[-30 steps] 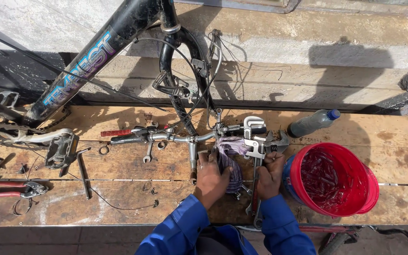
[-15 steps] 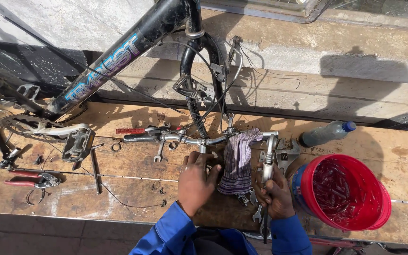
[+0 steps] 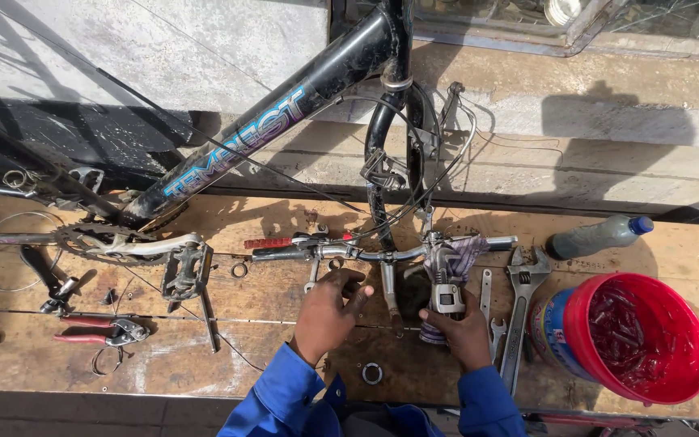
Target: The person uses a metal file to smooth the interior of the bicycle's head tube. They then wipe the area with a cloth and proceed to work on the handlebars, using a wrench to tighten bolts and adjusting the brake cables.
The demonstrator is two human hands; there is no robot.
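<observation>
A black bicycle frame (image 3: 285, 105) stands upside down on a wooden bench (image 3: 228, 364), its handlebar (image 3: 366, 253) lying on the planks. My left hand (image 3: 327, 311) rests with curled fingers just under the handlebar, beside the stem (image 3: 390, 287). My right hand (image 3: 461, 328) grips a metal adjustable wrench (image 3: 446, 295) and a purple rag (image 3: 456, 260) draped over the right side of the bar. Both sleeves are blue.
A red bucket (image 3: 637, 336) of metal parts stands at the right, a plastic bottle (image 3: 596, 236) behind it. A large wrench (image 3: 521, 303) and small spanners lie by my right hand. Crank and pedal (image 3: 180, 267), red-handled pliers (image 3: 95, 330) and a ring nut (image 3: 372, 373) lie on the bench.
The view has shifted, so everything sits further right in the frame. My right hand has taken the wrench and rag lower on the bar; my left hand stays under the handlebar.
</observation>
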